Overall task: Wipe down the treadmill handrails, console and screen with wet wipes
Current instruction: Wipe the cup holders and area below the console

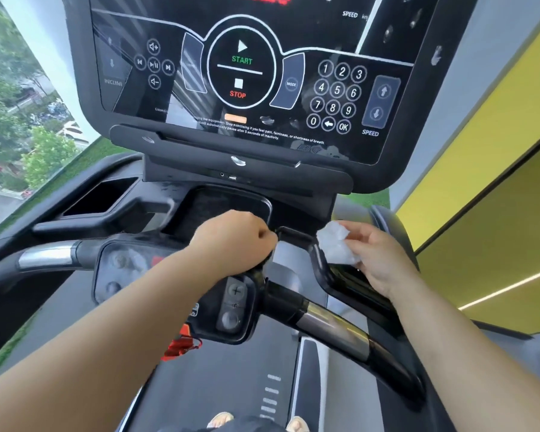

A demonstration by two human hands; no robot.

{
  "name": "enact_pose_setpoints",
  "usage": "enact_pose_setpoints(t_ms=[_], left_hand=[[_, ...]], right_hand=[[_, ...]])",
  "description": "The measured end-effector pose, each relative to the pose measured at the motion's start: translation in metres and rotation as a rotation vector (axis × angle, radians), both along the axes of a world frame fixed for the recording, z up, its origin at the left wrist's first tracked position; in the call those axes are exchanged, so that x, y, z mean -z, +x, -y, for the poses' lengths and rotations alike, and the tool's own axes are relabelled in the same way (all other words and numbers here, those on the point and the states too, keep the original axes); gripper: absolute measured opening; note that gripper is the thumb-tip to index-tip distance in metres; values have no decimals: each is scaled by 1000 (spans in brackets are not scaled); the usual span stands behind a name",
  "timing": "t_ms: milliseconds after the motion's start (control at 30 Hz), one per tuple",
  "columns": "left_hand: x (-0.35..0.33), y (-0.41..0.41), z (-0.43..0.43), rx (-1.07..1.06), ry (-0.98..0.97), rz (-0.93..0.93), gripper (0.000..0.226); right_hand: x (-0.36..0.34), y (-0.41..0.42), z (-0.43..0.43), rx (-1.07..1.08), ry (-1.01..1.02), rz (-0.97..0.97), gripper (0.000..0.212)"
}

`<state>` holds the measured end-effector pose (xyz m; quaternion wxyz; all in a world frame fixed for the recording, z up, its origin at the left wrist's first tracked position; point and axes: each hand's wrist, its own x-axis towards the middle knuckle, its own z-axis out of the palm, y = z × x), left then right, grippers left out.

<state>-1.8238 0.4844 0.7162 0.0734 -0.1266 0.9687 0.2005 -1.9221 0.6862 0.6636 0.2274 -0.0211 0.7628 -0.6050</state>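
Wrapping the handrail, the left hand clamps it; right hand pinches wet wipe.

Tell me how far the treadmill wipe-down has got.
Seemingly done: wet smears mark the glossy black console screen. In hand: right hand holds a crumpled white wet wipe against the black curved bar; left hand grips its other end. Left, perhaps: the silver-banded handrails.

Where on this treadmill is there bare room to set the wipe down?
The left pocket, beside the left handrail, looks empty, as does the centre tray under the console. Crowded: the inner handles, where the left hand grips and the right hand holds the wipe.
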Motion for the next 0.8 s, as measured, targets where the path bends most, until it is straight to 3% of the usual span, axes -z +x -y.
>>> enact_pose_setpoints(t_ms=[167, 267, 500, 800], left_hand=[[10, -13, -16, 136, -70, 181, 27], [12, -12, -10, 133, -59, 177, 28], [10, -15, -12, 157, -8, 227, 26], [9, -16, -10, 125, 0, 249, 34]], right_hand=[[35, -6, 6, -32, 467, -484, 28], [45, -1, 2, -107, 556, -729, 29], [43, -4, -5, -302, 458, -778, 21], [37, -25, 36, -337, 550, -884, 23]])
